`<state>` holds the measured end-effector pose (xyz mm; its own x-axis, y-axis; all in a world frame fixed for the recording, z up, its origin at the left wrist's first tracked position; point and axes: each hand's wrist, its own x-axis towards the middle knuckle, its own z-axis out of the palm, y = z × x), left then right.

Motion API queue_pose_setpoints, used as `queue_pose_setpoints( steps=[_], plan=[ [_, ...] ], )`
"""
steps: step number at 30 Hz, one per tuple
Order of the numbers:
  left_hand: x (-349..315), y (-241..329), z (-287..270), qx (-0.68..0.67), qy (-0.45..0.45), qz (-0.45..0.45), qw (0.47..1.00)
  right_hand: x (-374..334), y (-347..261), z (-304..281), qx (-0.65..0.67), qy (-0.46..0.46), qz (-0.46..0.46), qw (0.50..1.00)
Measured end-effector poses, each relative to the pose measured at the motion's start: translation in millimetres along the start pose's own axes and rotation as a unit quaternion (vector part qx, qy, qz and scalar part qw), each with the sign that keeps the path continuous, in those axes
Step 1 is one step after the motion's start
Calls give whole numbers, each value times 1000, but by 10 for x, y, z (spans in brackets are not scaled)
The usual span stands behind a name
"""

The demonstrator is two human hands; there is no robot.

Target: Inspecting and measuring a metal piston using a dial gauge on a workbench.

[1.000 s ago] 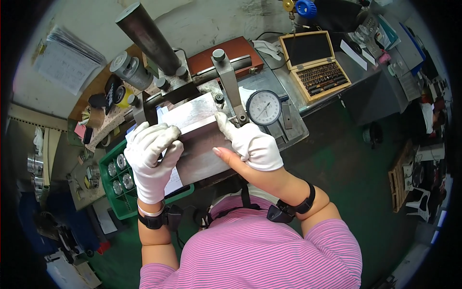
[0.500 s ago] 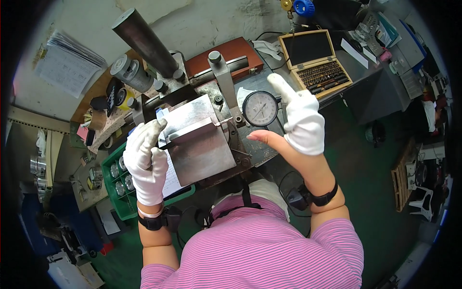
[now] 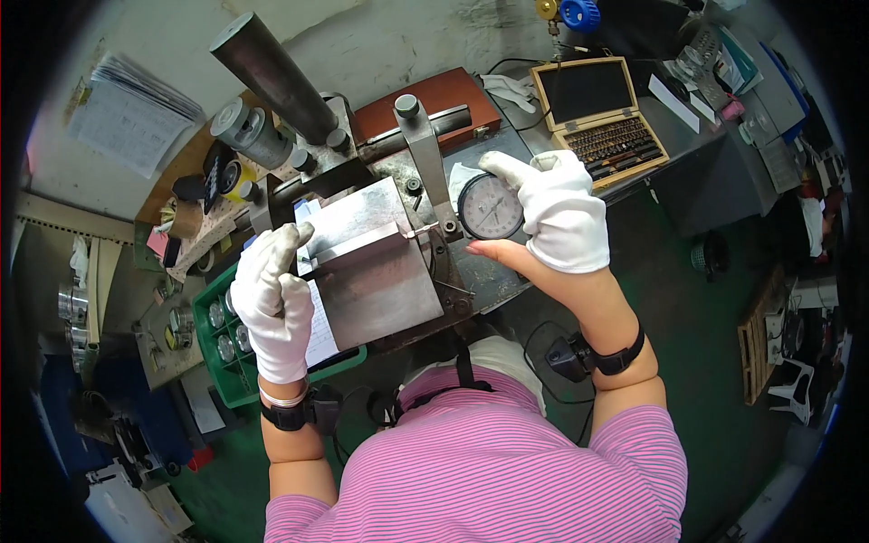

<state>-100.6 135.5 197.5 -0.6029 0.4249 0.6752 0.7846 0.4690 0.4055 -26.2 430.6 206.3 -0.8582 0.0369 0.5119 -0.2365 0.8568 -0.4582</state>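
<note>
A round dial gauge (image 3: 490, 208) with a white face and dark rim stands at the right of a metal fixture. Around it curves my right hand (image 3: 566, 213), in a white glove with the thumb bare; the index finger lies at the upper rim and the thumb at the lower. A flat steel plate (image 3: 385, 294) carries a long rectangular metal bar (image 3: 362, 249), whose right end faces a thin gauge stem. My gloved left hand (image 3: 273, 294) is closed at the bar's left end, beside a small shiny piece (image 3: 305, 261); whatever its fingers grip is mostly hidden.
Behind the plate rises a thick steel column (image 3: 272, 77) with clamps. An opened wooden case (image 3: 611, 145) of small dark pins lies at the back right. A green divided tray (image 3: 237, 385) sits at the left, below my left hand. A brown box (image 3: 416, 104) stands by the wall.
My right hand has moved slightly left and its raised fingers have bent down around the dial gauge. My left hand stays at the bar's end, nearly still.
</note>
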Motion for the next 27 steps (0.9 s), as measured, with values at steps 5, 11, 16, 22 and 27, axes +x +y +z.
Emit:
queue_pose_setpoints(
  steps=[5,11,16,22,27],
  plan=[
    [-7,-23,4,-1,0,-1,1000,-7,15,12,16,4,-2,1000],
    [-9,-32,13,-1,2,8,1000,-8,20,10,16,3,-1,1000],
    [-2,-30,9,8,0,13,1000,-15,36,11,24,6,-8,1000],
    [0,-21,6,19,2,11,1000,37,-9,-42,-17,36,-57,998],
    [-26,-41,14,-37,12,-15,999,87,-190,-156,2,31,-54,998]
  ],
)
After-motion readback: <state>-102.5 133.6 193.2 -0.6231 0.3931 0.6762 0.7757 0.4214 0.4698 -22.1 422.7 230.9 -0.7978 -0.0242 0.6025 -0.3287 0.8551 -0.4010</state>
